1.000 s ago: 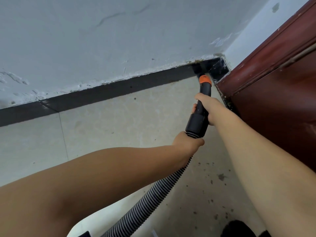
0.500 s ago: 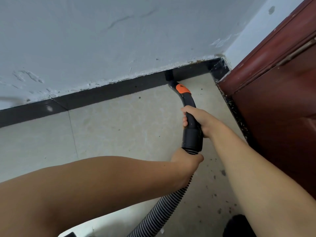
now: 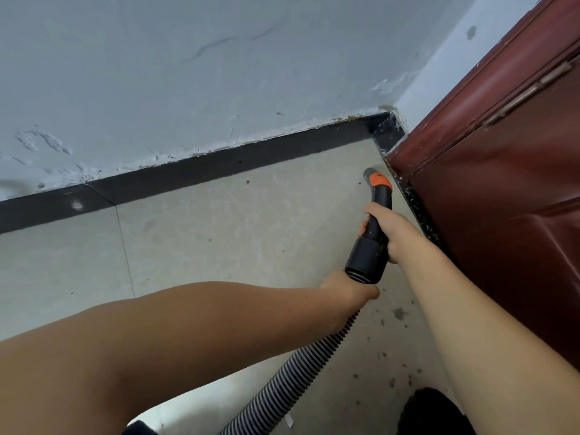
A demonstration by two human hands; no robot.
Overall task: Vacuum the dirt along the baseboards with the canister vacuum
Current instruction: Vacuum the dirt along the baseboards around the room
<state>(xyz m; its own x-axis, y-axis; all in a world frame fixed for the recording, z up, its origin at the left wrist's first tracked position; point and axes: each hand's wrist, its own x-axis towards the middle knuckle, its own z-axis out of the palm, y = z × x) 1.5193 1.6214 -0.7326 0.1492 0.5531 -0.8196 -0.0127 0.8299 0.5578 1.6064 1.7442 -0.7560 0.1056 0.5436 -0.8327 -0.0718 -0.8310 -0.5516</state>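
a: right hand (image 3: 387,232) wrapped around black vacuum handle (image 3: 373,233), fingers curled under, thumb side on top. orange collar (image 3: 379,180) just ahead of the grip.
b: nozzle tip (image 3: 367,173)?
a: grey, open end pointed toward far right corner of floor (image 3: 219,233), near the black baseboard strip (image 3: 417,199) along the red door (image 3: 502,189). contact with floor not clear.
b: left hand (image 3: 351,288)?
a: gripping ribbed hose (image 3: 301,368) right at the black cuff, back of hand up, fingers hidden beneath. hose trailing down to near edge of floor.
b: dirt (image 3: 398,313)?
a: dark specks and a grey clump on tile near right forearm, more scattered toward near right corner. pale flecks along the door-side baseboard strip.
b: back wall?
a: black baseboard (image 3: 219,166) running along far edge of floor, chipped white paint line above, grey wall (image 3: 219,73) scuffed.
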